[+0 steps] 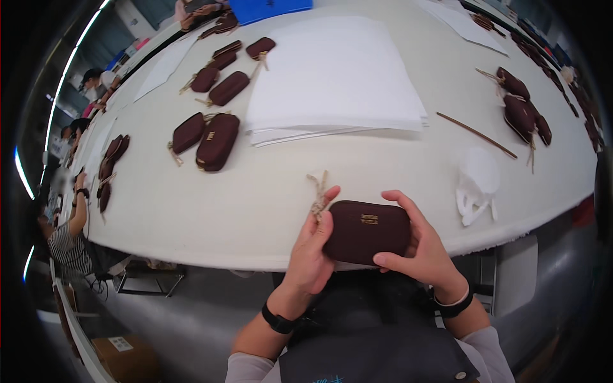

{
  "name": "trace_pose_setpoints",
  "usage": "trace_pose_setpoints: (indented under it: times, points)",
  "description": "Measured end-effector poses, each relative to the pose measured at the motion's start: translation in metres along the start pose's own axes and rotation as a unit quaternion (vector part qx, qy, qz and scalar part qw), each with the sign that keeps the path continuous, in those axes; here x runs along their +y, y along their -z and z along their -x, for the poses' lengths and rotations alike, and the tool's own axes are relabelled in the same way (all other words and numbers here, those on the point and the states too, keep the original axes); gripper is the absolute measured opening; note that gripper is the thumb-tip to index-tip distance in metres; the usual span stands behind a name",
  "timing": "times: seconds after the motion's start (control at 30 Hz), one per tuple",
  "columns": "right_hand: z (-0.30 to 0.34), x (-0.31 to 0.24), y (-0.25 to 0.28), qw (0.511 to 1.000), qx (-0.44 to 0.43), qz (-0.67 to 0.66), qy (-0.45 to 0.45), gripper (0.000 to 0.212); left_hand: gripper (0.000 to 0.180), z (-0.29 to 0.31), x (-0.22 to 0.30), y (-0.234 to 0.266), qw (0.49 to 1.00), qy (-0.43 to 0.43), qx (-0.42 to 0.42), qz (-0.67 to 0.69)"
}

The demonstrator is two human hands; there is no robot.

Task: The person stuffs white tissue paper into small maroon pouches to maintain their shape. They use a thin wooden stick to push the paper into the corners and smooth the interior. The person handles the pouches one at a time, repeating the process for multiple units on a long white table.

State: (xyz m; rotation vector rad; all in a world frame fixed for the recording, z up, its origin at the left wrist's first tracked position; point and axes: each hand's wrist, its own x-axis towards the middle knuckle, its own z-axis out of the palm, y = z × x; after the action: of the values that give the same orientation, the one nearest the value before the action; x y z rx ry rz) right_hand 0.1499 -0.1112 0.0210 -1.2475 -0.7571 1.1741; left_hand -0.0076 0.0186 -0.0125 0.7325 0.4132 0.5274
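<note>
Half-curled hands (311,251) clasp the maroon pouch (365,237) at both ends, hidden fingertips unclear.

1 blue bin (271,9) stands beyond stacked white sheets (335,73); 1 cardboard box (128,362) sits lower left.

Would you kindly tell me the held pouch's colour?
The pouch is dark maroon, clearest in the head view.

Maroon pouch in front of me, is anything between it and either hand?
Nothing visible is: the left hand touches the maroon pouch at its left end, the right hand at its right. A tan cord sticks out by the left hand, blocking neither. Behind the pouch is hidden.
</note>
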Motion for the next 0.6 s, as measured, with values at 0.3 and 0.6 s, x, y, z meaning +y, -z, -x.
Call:
trace_pose_setpoints:
  times: [0.3, 0.6]
  points:
    - [0.010, -0.005, 0.000, 0.997, 0.068, 0.020, 0.024, 0.103, 0.055, -0.008, -0.013, 0.005, 0.997, 0.038, -0.060, 0.041]
    - [0.005, -0.060, 0.097, 0.973, 0.168, 0.132, 0.087, 0.094, 0.065, -0.008, -0.009, 0.008, 0.993, 0.049, -0.092, 0.061]
